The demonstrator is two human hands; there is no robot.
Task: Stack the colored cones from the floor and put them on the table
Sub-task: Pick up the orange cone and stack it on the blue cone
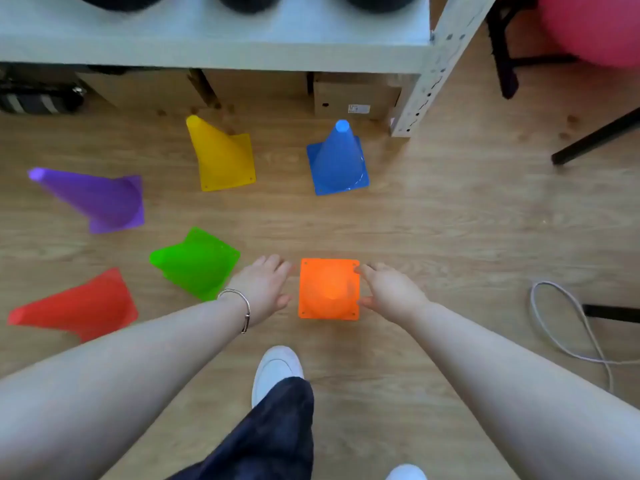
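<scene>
Left hand (266,289) and right hand (391,292), both spread, flank an upright orange plastic cone (329,289) on the wooden floor (450,220); the right fingertips touch its base.

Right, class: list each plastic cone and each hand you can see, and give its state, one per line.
Orange plastic cone: upright, between both hands.
Blue plastic cone: upright.
Yellow plastic cone: upright.
Purple plastic cone: apparently upright.
Green plastic cone: tipped over.
Red plastic cone: apparently upright.
Left hand: open, empty.
Right hand: open, touching orange base.
</scene>
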